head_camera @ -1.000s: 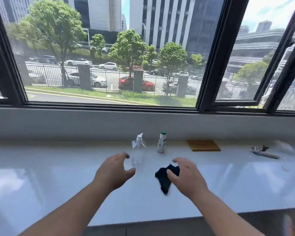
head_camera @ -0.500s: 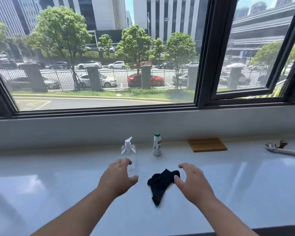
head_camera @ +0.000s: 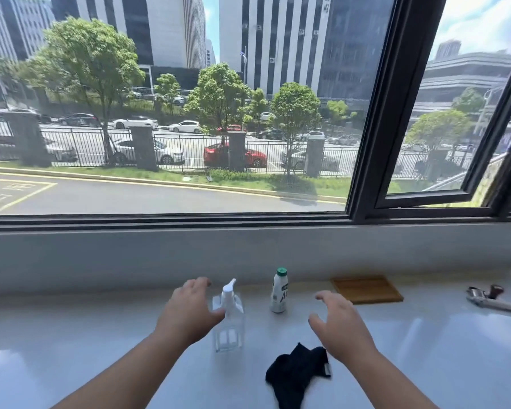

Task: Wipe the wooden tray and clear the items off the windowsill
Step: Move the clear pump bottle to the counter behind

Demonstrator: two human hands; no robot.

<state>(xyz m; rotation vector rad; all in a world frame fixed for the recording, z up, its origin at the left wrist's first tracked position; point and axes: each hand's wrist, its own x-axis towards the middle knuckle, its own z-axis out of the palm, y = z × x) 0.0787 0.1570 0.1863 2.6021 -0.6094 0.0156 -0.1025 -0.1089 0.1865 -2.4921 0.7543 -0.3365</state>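
A flat wooden tray (head_camera: 367,289) lies at the back of the white windowsill (head_camera: 71,343), right of centre. A clear spray bottle (head_camera: 229,323) with a white nozzle stands in the middle. My left hand (head_camera: 189,312) is open right beside it, thumb at its neck, fingers apart. A small white bottle (head_camera: 279,290) with a green cap stands behind. A dark cloth (head_camera: 297,373) lies crumpled near the front. My right hand (head_camera: 341,329) hovers open just above and behind the cloth, holding nothing.
A metal tool with a white handle (head_camera: 494,299) lies at the far right of the sill. A grey wall and black-framed windows (head_camera: 375,143) rise behind; one pane at right is swung outward.
Both hands have moved forward toward the back of the sill. The left hand has reached the spray bottle. The right hand has let go of the cloth and passed beyond it.
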